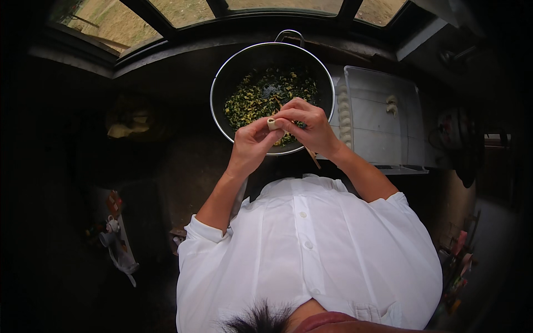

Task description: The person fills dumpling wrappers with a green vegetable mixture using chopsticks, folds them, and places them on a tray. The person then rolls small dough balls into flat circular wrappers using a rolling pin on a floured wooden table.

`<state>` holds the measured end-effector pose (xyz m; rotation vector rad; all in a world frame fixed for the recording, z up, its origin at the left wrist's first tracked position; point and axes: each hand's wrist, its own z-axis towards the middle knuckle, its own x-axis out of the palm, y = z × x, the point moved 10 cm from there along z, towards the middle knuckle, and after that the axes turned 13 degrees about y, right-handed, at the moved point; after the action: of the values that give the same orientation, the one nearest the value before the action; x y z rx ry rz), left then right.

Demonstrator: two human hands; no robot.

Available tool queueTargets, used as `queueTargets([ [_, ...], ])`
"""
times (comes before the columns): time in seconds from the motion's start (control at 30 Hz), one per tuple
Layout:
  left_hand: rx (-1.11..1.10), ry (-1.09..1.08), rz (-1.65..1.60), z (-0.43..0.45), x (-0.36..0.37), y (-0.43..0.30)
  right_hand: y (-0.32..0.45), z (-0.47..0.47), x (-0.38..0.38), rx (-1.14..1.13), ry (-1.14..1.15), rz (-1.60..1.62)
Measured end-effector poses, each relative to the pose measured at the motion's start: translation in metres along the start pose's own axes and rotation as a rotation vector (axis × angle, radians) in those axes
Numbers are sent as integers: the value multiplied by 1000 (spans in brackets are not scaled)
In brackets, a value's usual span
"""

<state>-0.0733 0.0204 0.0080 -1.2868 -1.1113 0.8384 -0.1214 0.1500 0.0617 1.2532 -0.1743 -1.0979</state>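
A small pale dough dumpling (272, 124) is pinched between the fingertips of both my hands, its folded end towards me. My left hand (255, 141) grips it from the left, and my right hand (306, 123) closes on it from the right. Both hands are over the near part of a large round metal pot (213, 104), which holds chopped green and yellow filling (254, 102). Wooden chopsticks (313, 158) lean over the pot's near rim, partly hidden by my right hand.
Right of the pot lies a clear plastic tray (374, 129); a row of dumplings (344, 114) lines its left side, and a few more dumplings (392, 105) lie farther right. A window frame (250, 18) runs behind the pot. A yellowish item (125, 129) sits in shadow at left.
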Motion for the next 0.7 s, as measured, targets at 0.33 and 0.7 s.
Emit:
queueTargets([
  [0.33,-54,43,37,-2,1,-2,-3,2,5,14,22,55],
  [0.7,-83,94,153,1,3,-4,-4,3,5,13,56,61],
])
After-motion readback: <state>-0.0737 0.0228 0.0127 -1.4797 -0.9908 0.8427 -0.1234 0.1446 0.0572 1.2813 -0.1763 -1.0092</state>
